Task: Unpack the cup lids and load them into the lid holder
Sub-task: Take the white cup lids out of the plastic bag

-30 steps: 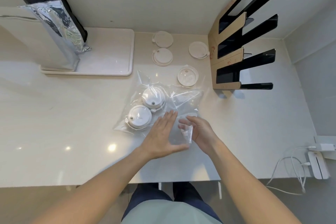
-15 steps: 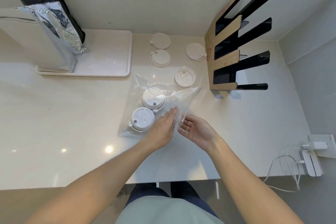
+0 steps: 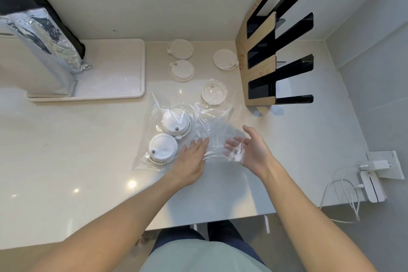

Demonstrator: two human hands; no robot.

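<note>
While unpacked, two bagged lids [image 3: 169, 136], four loose lids [image 3: 181, 70], two hands [image 3: 220, 152].

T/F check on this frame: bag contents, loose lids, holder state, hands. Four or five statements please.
1. Two white lid stacks sit inside the clear plastic bag. True.
2. The black and cardboard lid holder already holds lids. False: its slots look empty.
3. Four loose lids lie on the white counter outside the bag. True.
4. The left hand grips a lid. False: it lies open and flat on the bag.
5. The right hand is fisted. False: open, at the bag's edge.
</note>
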